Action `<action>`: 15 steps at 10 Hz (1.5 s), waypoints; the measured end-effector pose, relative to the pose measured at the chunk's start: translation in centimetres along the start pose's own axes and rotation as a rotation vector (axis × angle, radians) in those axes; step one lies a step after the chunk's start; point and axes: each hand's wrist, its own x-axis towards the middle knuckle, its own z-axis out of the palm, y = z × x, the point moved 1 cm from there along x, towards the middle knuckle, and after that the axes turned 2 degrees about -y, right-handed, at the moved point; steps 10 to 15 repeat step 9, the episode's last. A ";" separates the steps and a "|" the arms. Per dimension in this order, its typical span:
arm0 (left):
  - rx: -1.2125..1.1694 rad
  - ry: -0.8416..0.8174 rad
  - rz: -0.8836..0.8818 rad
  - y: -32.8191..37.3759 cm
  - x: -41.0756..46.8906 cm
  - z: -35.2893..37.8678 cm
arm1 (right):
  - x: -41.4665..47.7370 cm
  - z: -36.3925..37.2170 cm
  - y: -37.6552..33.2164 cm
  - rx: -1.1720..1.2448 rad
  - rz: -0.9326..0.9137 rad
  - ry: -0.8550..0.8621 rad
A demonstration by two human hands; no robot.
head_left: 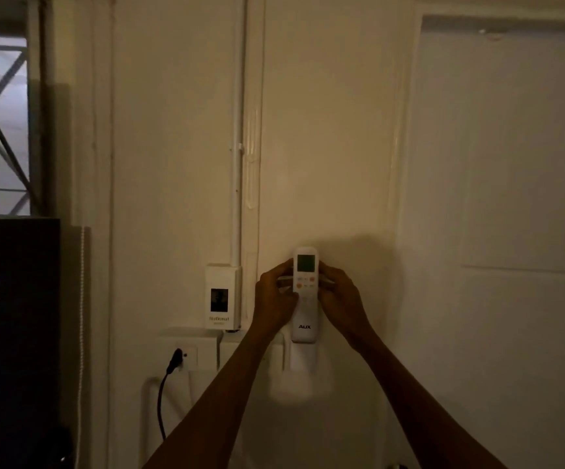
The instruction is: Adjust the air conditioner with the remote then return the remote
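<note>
Standing upright against the wall, the remote [305,294] is being pinched between both hands at its middle; its long axis is running straight up and down, screen at the top and the brand name at the bottom. The left hand [274,299] is pressing in from the left edge and the right hand [340,299] from the right edge, fingers curled on the sides, so neither is nearer; both are touching it. Its lower end is sitting just above, or perhaps just inside, the white wall holder [299,358]; the dim light is making that hard to tell. Whichever step this is, the coming move is likely turning on that vertical line: sliding down to seat it, or lifting up to free it.
</note>
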 end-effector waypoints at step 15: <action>0.059 -0.112 -0.212 -1.9 -3.2 -1.3 | -3.3 -0.1 1.4 0.007 0.151 -0.125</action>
